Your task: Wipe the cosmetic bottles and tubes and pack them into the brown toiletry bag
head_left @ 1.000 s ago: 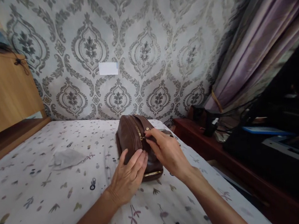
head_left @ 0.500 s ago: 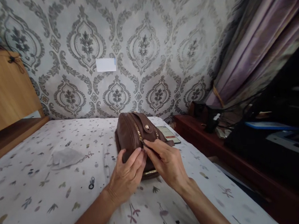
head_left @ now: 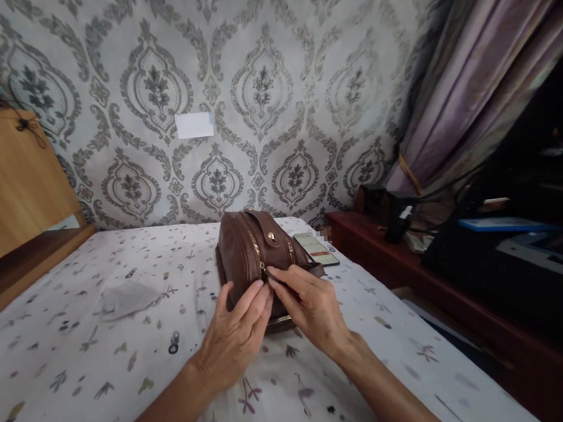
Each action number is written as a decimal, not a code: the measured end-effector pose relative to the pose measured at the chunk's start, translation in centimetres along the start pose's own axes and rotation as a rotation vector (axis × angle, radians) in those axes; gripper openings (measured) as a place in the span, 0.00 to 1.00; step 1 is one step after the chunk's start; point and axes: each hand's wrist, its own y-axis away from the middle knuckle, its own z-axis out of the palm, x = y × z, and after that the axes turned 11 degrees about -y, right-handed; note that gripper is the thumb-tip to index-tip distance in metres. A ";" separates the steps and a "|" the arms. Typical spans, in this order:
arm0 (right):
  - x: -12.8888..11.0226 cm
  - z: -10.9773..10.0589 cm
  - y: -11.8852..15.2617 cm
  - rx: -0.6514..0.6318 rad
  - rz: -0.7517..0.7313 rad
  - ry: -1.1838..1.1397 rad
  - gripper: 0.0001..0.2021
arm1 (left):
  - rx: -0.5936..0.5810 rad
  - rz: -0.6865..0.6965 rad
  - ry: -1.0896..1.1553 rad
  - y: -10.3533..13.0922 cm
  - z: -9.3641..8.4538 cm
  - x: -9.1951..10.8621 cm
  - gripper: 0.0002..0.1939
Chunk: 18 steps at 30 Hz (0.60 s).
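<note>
A brown leather bag (head_left: 236,256) with gold zippers and a strap fastened by a gold stud lies on the patterned bedsheet. My right hand (head_left: 311,302) pinches the dark zipper pull (head_left: 266,273) hanging from the gold slider on its top. Against the bag's near left side, my left hand (head_left: 236,330) grips the leather, thumb on the left and fingertips close to the zipper. The two hands' fingertips almost meet there, and they hide part of the bag's near end.
A phone (head_left: 318,249) with a lit screen lies just right of the bag. On the left of the bed is a crumpled grey-white cloth (head_left: 127,298). A wooden headboard (head_left: 6,179) stands at left, a dark red ledge (head_left: 392,266) with cables at right.
The view has tilted and shifted slightly. Both hands keep nearly the same hold on the bag and its zipper pull; the slider shows no clear movement.
</note>
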 end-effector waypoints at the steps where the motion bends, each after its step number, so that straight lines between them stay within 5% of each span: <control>1: 0.1 0.0 0.0 0.012 0.002 -0.003 0.11 | -0.004 0.009 0.004 0.2 -0.3 -0.1 0.19; 18: -0.1 0.3 0.3 0.022 0.040 -0.044 0.11 | -0.166 -0.064 -0.211 1.1 -0.1 0.9 0.22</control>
